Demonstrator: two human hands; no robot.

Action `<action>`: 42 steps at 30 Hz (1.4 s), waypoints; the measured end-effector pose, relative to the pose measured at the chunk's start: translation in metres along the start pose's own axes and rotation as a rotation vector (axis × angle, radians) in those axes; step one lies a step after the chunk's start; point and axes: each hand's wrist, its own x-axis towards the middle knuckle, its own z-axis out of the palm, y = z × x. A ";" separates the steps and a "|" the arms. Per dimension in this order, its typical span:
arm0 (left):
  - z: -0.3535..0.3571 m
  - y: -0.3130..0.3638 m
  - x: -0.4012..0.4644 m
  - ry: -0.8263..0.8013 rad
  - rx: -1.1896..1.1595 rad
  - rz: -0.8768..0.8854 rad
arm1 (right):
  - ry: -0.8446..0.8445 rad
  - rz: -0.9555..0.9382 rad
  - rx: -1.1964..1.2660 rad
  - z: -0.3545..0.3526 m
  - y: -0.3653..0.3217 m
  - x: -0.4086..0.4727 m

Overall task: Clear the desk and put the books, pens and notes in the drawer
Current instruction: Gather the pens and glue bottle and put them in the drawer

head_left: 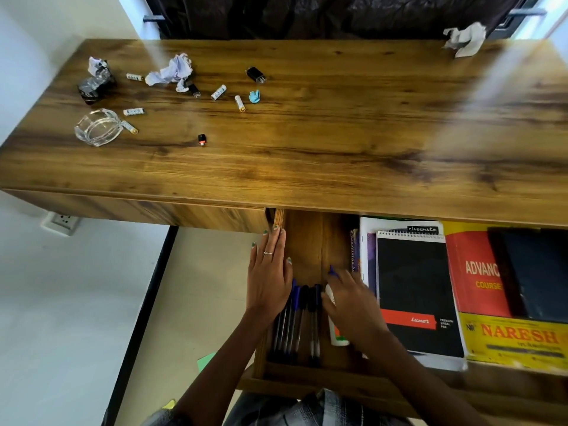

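Observation:
The wooden drawer is pulled out under the desk top. Several pens lie side by side in its left part. My left hand rests flat with straight fingers on the drawer's left wall, beside the pens. My right hand is blurred and lies over a white marker, with a blue pen cap showing at its fingertips; the grip is unclear. A black spiral notebook, a red book, a dark book and a yellow book fill the drawer's right part.
On the desk's far left lie several batteries, crumpled paper, a glass ashtray, small black items and a blue scrap. More crumpled paper sits at the far right. Green and yellow notes lie on the floor.

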 end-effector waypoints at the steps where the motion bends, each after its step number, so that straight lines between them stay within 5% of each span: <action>1: 0.000 0.000 0.000 0.000 -0.001 0.002 | 0.027 -0.030 -0.059 0.002 0.002 0.012; 22: -0.004 0.002 -0.002 -0.017 0.054 0.010 | 0.018 0.019 -0.458 0.047 0.023 -0.009; 32: -0.006 0.006 -0.007 -0.013 0.076 -0.036 | 0.195 0.066 -0.236 0.045 0.026 -0.022; 42: -0.001 0.022 -0.081 0.003 -0.063 -0.259 | 0.275 0.009 -0.090 0.040 0.060 -0.067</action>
